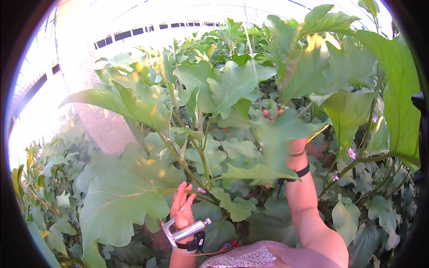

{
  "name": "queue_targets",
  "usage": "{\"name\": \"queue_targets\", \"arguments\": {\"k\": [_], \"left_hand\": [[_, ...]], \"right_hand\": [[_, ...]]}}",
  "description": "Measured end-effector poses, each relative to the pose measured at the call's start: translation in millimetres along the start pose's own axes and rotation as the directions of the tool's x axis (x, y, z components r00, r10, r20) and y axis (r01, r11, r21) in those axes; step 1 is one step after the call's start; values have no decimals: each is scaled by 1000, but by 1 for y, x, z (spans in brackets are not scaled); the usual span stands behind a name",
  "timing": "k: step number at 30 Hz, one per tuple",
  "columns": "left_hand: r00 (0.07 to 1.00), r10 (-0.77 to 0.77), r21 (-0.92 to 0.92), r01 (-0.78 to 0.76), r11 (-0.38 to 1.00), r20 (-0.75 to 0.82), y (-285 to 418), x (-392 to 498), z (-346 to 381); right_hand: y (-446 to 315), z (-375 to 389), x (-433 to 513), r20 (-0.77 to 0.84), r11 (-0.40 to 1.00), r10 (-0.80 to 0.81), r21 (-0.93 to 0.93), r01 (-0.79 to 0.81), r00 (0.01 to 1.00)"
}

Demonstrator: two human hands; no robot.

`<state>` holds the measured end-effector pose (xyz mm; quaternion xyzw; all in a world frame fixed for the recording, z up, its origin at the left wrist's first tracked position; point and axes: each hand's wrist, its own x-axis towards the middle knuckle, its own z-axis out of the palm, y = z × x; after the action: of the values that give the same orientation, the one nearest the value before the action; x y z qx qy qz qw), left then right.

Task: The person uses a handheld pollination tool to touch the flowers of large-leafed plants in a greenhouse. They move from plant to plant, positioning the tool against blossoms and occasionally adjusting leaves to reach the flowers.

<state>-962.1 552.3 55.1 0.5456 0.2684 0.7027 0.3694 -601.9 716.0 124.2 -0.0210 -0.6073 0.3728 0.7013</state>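
Observation:
My left hand (pixel 182 207) is raised palm up, fingers extended beside the stalk of a broad eggplant leaf (pixel 124 201). A metal trigger sprayer (pixel 189 230) with a shiny cylinder is hooked in this hand, its body lying across the wrist. My right hand (pixel 273 114) reaches forward into the eggplant foliage. Only reddish fingertips show there; a blurred leaf (pixel 285 129) covers most of the hand, so any grip is hidden. Between the hands rises a branching eggplant stem (pixel 202 160). A small purple flower (pixel 201 190) sits close to my left fingers.
Dense eggplant plants (pixel 231 37) stretch ahead under a bright greenhouse roof. A pale slanted pillar (pixel 97 110) stands at left. Large leaves (pixel 395 93) hang near at right, above pink flowers (pixel 351 153). A thin orange hose (pixel 211 253) runs along my clothing.

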Motion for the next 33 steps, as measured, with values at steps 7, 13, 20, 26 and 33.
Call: {"name": "queue_targets", "arguments": {"k": [7,13,20,26,33], "left_hand": [[1000,25,8,-25,1000,-2,-3,-2,1],[999,42,-3,-42,999,12,-8,-2,-5],[999,37,-3,-37,999,27,-8,-2,-6],[998,39,3,-39,999,50,-5,-1,-3],[997,48,30,-50,998,61,-7,-2,-4]], "right_hand": [[13,60,31,207,933,-25,357,-52,978],[28,65,51,144,942,-38,336,-13,989],[30,62,74,-142,971,-137,-216,104,980],[19,41,89,-1,569,-318,-800,190,948],[-4,-9,86,-6,950,214,-233,-209,977]]}}
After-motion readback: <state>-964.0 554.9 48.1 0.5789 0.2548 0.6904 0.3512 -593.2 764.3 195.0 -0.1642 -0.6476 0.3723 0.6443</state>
